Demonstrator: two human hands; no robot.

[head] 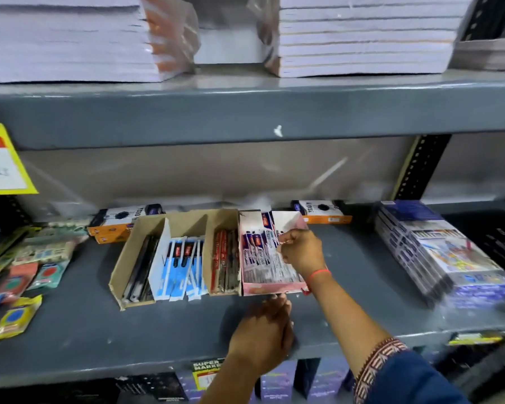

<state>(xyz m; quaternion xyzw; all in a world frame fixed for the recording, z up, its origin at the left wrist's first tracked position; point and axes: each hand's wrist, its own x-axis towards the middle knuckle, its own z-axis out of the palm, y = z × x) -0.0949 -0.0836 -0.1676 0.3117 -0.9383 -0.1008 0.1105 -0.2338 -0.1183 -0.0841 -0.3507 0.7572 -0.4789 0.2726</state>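
Pink box (270, 288) on the grey shelf (158, 330) is being steadied by the left hand (263, 330), fingers straight, probably to stop sliding, while pen packets (260, 258) inside are being pinched by the right hand (303, 252).

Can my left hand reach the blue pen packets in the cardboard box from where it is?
Probably yes. The left hand sits at the pink box's front; the blue pen packets stand uncovered in the cardboard box to its left, with only bare shelf between.

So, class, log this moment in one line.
right hand: pinches pen pack in pink box; left hand: at pink box front
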